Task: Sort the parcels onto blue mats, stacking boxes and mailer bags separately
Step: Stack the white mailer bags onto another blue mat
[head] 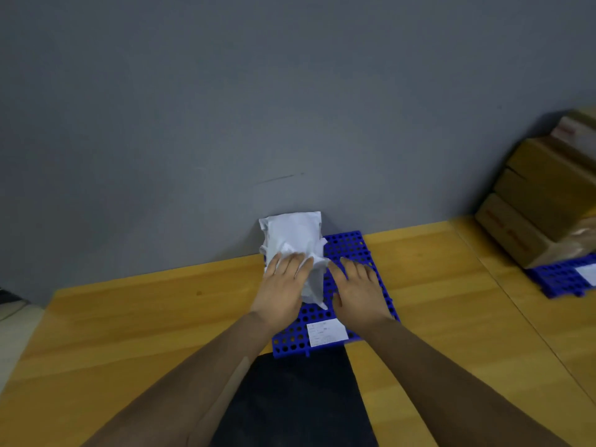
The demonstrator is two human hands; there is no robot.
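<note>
1. Grey wall (225,108) behind, wooden boards (145,317) below. Lying on the boards at the wall's foot, a perforated blue mat (361,253), taken here as the landmark.
2. On the mat's left half: a crumpled white mailer bag (292,240), laid lengthwise, far end up against the wall.
3. On the bag's near part: left hand (283,285), palm down, fingers straight and close together, pressing flat rather than gripping.
4. Over the mat's middle, just right of the bag: right hand (358,291), palm down, fingers straight and slightly spread, holding nothing. Contact with the bag's edge impossible to tell.
5. At the mat's near edge, between the two wrists: a white paper label (327,332).
6. Well to the right of the mat: a stack of cardboard boxes (535,201) resting on a second blue mat (561,279).
7. Step in hand, by the look of it: settling a mailer bag as the base of the bag pile, apart from the boxes.
8. Next move, probably: lift both hands straight up without dragging the soft bag askew, then turn for another parcel, none in view here.
</note>
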